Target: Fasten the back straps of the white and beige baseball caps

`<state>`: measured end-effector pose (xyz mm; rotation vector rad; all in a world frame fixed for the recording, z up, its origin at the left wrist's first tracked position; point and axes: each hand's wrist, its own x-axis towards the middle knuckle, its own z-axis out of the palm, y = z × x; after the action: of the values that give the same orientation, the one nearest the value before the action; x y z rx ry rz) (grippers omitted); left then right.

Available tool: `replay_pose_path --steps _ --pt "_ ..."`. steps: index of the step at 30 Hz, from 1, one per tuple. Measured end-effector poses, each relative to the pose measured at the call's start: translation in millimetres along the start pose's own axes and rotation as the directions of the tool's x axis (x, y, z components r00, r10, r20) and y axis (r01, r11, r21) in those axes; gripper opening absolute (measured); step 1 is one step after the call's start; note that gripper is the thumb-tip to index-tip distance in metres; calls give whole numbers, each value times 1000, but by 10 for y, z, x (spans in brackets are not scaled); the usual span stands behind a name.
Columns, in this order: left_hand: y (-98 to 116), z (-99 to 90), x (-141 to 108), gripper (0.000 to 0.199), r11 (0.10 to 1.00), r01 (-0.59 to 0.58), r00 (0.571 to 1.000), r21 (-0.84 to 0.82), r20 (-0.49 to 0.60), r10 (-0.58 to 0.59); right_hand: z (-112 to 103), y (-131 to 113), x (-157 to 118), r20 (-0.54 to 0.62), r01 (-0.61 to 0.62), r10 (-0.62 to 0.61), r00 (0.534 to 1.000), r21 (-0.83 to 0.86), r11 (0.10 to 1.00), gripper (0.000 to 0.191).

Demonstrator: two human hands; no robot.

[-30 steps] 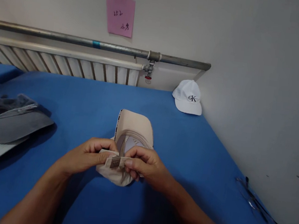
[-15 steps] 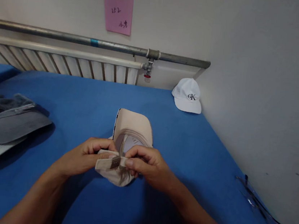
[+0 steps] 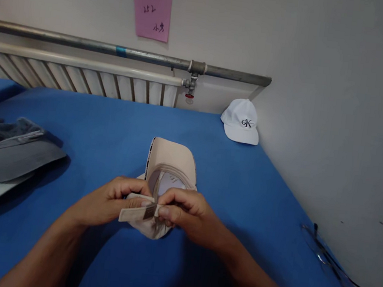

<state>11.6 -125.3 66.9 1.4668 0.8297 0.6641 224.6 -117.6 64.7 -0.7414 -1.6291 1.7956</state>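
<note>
A beige baseball cap point(image 3: 175, 155) lies on the blue-covered surface with its brim pointing away and its inside showing. My left hand point(image 3: 119, 201) pinches the cap's back strap point(image 3: 133, 214), whose loose end sticks out to the left under the thumb. A darker brown patch sits on the strap between the two hands. My right hand point(image 3: 186, 213) pinches the other side of the strap closure, its thumb and forefinger close to the left fingertips. Part of the closure is hidden behind the fingers.
A white cap point(image 3: 240, 121) with black letters stands in the back right corner. Stacked grey and pale caps point(image 3: 15, 154) lie at left. Eyeglasses point(image 3: 328, 263) rest near the right edge. Behind are a radiator point(image 3: 114, 86), a pipe with a red-handled valve point(image 3: 190, 87) and a pink note point(image 3: 151, 12).
Both hands have drawn slightly closer together at the strap. The strap's loose end has tilted and extends a little farther left.
</note>
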Motion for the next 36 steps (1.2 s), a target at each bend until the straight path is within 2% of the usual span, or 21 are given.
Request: replay_pose_path --steps 4,9,15,18,19,21,23,25,26,29,32,34,36 --pt "10 0 7 35 1000 -13 1000 9 -3 14 -23 -33 -3 -23 30 -33 999 -142 989 9" --pt "-4 4 7 35 1000 6 1000 -20 -29 -7 -39 -20 -18 -7 -10 9 1000 -112 994 9" --pt "8 13 -1 32 1000 5 1000 24 8 -5 -22 -7 -28 32 10 -7 999 -85 996 10" --pt "15 24 8 33 999 17 1000 35 -19 -17 -8 -11 -33 -4 43 -44 999 -173 984 7" --pt "15 29 14 34 1000 19 999 23 -33 -18 1 -8 -37 -45 85 -98 994 -241 967 5" --pt "11 37 23 34 1000 10 999 3 -53 -9 29 9 -46 -93 191 -250 964 -414 890 24" --pt "3 37 24 32 1000 -3 998 19 -63 4 60 42 -55 -45 283 -372 927 -569 772 36" --pt "-9 22 10 27 997 -16 998 71 -57 20 76 79 -60 22 327 -414 910 -652 684 32" --pt "-16 9 -1 22 995 -36 998 98 -55 41 72 94 -60 26 333 -425 905 -665 669 30" --pt "-36 -50 -29 25 967 -154 977 202 -115 179 14 123 -46 -74 312 -446 892 -614 725 26" --pt "-58 -106 -11 31 867 -221 920 446 -199 336 -67 145 -18 -199 228 -360 911 -484 845 22" --pt "-71 -132 24 29 777 -224 901 588 -179 395 -101 164 -2 -235 183 -297 925 -409 894 20" --pt "-76 -147 55 22 739 -243 907 629 -122 402 -110 183 9 -229 184 -295 928 -407 894 19"
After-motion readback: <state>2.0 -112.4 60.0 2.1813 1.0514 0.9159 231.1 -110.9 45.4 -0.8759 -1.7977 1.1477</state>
